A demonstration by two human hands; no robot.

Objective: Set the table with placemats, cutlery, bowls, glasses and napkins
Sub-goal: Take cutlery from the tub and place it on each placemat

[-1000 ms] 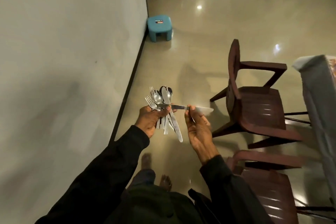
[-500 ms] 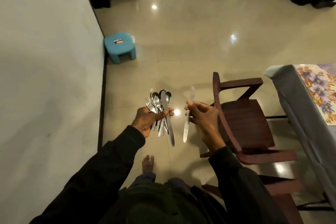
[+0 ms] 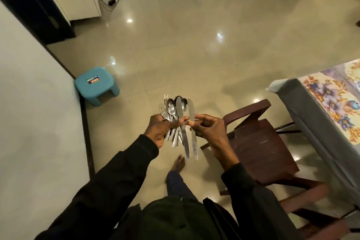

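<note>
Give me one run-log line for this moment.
left hand: holds cutlery bundle | right hand: pinches single knife | table: right, floral mat on it | stage: cutlery in hand

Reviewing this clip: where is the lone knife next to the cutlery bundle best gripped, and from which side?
Pinch the knife at its middle, where blade meets handle, coming from the person's right. It hangs near upright, blade up, and the cutlery bundle in the left hand crowds its left side. The right hand pinches it there.
</note>
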